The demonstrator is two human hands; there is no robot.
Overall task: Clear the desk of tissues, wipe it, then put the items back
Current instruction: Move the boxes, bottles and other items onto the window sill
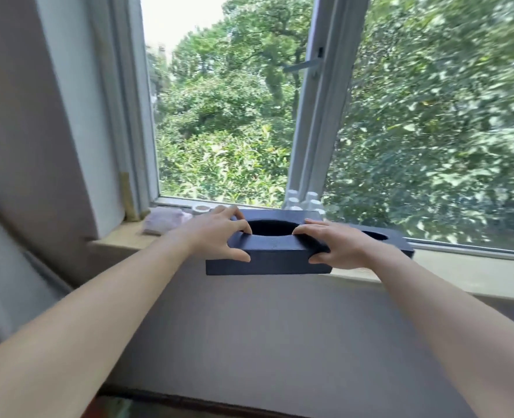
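Item: box [275,257], black, oval hole on top, at sill [461,273] front edge, overhanging. L hand [216,233] & R hand [334,242] both clasp it — thumbs on front face, fingers at hole rim. Handling: lift level w/ both hands, avoid 2nd box [394,239] — just beside, right.

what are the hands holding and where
The dark box: left hand grips its left part, right hand its right, fingers on top, thumbs on the front.

Daylight comes through a white-framed window [311,125] — leafy green trees [430,131] outside — above a pale sill [461,274] and grey wall [264,327].
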